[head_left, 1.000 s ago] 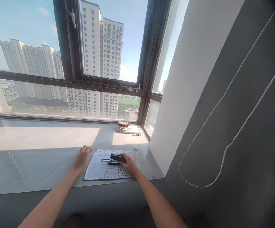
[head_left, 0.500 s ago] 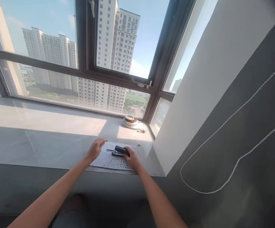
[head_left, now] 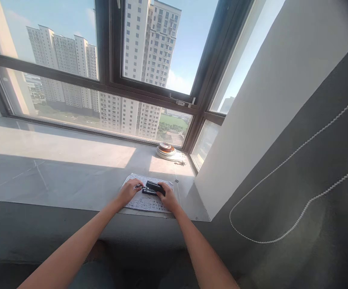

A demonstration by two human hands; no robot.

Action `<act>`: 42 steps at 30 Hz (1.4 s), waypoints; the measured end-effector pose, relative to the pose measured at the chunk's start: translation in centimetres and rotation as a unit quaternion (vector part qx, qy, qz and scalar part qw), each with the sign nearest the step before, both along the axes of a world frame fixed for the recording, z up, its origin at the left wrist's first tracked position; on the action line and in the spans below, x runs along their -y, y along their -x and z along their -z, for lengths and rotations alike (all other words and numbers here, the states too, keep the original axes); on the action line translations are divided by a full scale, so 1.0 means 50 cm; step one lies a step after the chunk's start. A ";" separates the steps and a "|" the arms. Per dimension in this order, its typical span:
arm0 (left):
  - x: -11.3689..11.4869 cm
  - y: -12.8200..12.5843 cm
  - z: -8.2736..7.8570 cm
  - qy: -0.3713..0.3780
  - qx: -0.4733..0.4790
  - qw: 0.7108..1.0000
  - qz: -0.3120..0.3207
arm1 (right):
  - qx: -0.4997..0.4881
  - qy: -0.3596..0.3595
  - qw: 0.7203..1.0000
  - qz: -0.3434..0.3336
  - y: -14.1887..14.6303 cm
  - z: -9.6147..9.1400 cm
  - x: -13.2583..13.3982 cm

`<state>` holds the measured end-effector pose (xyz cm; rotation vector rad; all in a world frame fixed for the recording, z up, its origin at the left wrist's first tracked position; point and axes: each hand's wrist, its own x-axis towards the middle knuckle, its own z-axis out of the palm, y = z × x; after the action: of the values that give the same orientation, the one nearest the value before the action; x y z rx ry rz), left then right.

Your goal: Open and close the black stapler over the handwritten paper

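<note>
Pale grey, smooth windowsill (head_left: pixel 71 182), sunlit at the back, shaded at the front

Close to the sill's front edge lies a flat piece of white paper (head_left: pixel 148 204) crowded with dark handwriting, and over it, between 2 bare hands, is a black, oblong stapler (head_left: pixel 153 185). The right hand (head_left: pixel 168 197) holds its rear end, thumb on the near side, fingers wrapped round the far side. The left hand (head_left: pixel 128 191) has its fingers drawn narrow at a slim, silvery metal rail (head_left: pixel 144 187) jutting from the front; from where I stand I can't tell whether they pinch it or only touch it.

Trouble, I'd guess, would come from a crooked push or pull: the rail could jam or slip loose. If the right hand's hold slackened, the stapler might twist and drag the paper over the nearby edge.

Further back, by the corner, sits a low, round stack of white and brown coils (head_left: pixel 166 151). Behind it rise the dark brown window frame (head_left: pixel 104 48) and, outside, pale, many-windowed towers (head_left: pixel 164 44).
</note>
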<state>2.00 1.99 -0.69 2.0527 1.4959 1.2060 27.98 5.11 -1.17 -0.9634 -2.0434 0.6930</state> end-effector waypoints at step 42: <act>-0.028 0.025 0.012 0.014 0.185 0.983 -0.007 | -0.017 0.010 1.000 0.005 -0.006 -0.002 0.000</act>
<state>0.74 3.40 -1.27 1.6843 1.3415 1.4661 28.26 5.13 -1.06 -0.9667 -2.0035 0.7221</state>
